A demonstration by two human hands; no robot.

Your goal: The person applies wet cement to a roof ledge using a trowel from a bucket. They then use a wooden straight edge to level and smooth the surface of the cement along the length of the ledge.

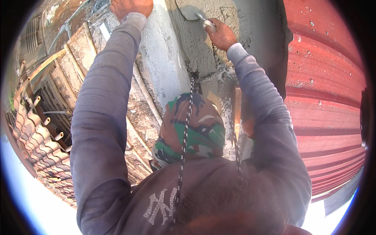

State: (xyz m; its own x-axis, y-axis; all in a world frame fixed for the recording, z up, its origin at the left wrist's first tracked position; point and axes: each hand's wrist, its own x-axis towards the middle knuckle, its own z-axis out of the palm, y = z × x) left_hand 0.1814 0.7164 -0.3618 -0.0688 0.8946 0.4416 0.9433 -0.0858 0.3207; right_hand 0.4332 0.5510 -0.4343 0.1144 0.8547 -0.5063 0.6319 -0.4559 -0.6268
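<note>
My right hand [222, 36] is closed around the pale handle of a trowel [189, 11]. The rounded metal blade lies against grey, wet-looking mortar [219, 11] on the wall. My left hand [132, 6] is at the upper edge, left of a smooth, pale grey strip of the wall [158, 47]. Its fingers are cut off by the frame, so whether it holds anything is hidden. Both arms stretch forward in dusty grey sleeves.
Rounded camouflage cloth [192, 129] sits between my arms, with dark speckled cords [185, 145] crossing before it. Red corrugated metal sheets [325, 86] flank the right side. Bamboo poles [74, 62] and curved roof tiles [39, 145] lie to the left.
</note>
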